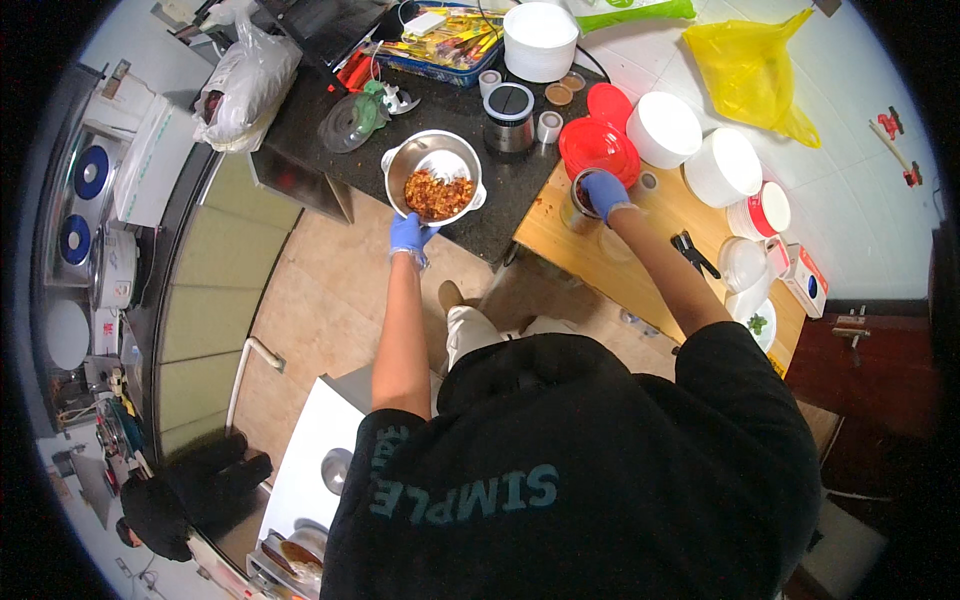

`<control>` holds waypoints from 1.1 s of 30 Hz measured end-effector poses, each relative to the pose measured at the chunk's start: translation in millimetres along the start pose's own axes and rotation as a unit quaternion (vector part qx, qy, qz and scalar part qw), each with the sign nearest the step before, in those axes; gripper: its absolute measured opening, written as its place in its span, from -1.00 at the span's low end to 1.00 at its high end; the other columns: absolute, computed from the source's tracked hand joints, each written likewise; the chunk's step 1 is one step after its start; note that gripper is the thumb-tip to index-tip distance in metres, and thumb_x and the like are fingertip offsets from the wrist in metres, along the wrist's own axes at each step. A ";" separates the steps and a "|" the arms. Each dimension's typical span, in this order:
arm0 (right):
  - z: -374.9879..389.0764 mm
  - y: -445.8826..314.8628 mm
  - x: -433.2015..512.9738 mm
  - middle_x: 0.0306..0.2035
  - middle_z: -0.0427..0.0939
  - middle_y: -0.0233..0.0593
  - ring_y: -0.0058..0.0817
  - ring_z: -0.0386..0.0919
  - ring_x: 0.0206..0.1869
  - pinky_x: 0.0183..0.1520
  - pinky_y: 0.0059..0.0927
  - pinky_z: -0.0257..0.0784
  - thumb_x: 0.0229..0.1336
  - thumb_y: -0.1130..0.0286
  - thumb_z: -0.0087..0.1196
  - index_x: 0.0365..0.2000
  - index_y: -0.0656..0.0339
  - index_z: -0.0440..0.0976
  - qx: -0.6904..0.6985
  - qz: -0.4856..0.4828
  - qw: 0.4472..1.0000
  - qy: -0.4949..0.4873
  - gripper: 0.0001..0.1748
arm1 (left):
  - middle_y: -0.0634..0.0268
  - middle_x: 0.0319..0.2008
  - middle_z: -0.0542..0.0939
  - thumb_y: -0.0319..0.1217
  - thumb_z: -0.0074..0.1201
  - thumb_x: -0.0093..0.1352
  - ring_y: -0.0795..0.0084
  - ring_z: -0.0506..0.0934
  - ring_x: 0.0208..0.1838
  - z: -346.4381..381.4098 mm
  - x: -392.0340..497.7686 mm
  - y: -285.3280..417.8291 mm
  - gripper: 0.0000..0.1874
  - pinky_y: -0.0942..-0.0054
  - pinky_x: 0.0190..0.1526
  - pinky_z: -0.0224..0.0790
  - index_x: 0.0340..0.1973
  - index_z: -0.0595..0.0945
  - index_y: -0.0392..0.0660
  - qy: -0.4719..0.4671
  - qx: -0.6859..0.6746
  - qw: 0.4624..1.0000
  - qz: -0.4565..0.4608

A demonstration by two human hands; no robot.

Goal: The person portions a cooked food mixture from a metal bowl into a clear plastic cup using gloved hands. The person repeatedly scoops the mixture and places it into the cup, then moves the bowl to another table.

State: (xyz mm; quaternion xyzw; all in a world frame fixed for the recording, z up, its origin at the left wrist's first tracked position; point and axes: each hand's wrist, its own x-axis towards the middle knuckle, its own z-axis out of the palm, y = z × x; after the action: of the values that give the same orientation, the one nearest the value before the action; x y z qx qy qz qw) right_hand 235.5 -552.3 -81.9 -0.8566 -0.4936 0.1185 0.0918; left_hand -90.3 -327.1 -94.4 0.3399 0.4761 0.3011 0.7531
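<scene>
My left hand [409, 236], in a blue glove, holds the near rim of a white-handled metal pot [433, 150] over the dark counter's edge. Chopped reddish-brown food [439, 196] lies in the pot. My right hand [604, 196], also gloved, reaches into the mouth of a metal canister [579, 219] on the wooden table; its fingers are partly hidden, and I cannot tell what they hold. Just beyond that hand are red plastic lids [598, 150]. A metal jar with a clear-topped lid [510, 120] stands on the dark counter between pot and lids.
Stacked white bowls [664, 129] line the wall side. A black-handled tool [694, 255] and a plate with green leaves [763, 326] lie on the wooden table [637, 289]. A blue basket [442, 71] stands at the back. Another person [187, 495] is at the lower left.
</scene>
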 end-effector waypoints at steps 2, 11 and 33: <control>-11.4 0.8 3.3 -0.28 0.56 -0.04 -0.15 0.56 -0.24 -0.15 -0.25 0.45 0.01 0.42 -0.09 -0.32 0.07 0.58 -0.004 -0.023 0.999 -0.049 -0.74 | 0.08 -0.10 0.48 -0.57 -0.23 0.23 0.16 0.54 -0.18 -2.2 2.7 -1.6 -0.58 0.27 -0.32 0.57 0.04 0.35 -0.14 0.007 0.031 0.999 0.002; -70.2 -1.7 0.7 -0.28 0.58 -0.14 -0.28 0.58 -0.30 -0.18 -0.35 0.47 -0.09 0.52 0.02 -0.22 -0.01 0.57 -0.002 -0.086 0.983 -0.164 -0.65 | 0.07 -0.10 0.48 -0.56 -0.25 0.26 0.15 0.55 -0.18 0.1 6.2 -3.8 -0.59 0.22 -0.34 0.57 0.05 0.35 -0.11 -0.007 0.028 1.000 0.007; -11.1 -228.6 71.5 -0.17 0.51 0.02 -0.17 0.51 -0.11 -0.05 -0.25 0.42 0.05 0.58 -0.17 -0.19 0.11 0.52 0.052 -0.176 0.983 0.004 -0.66 | 0.09 -0.15 0.50 -0.58 -0.23 0.25 0.17 0.57 -0.25 8.2 -9.0 -11.6 -0.57 0.27 -0.41 0.58 0.05 0.35 -0.11 -0.004 0.030 0.996 0.083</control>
State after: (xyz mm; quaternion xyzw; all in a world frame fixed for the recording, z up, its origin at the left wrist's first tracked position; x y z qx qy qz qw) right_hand 85.1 -377.4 -16.6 -0.7507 -0.6297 0.1225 0.1577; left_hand -84.5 -342.7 -96.4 0.4021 0.4518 0.3467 0.7169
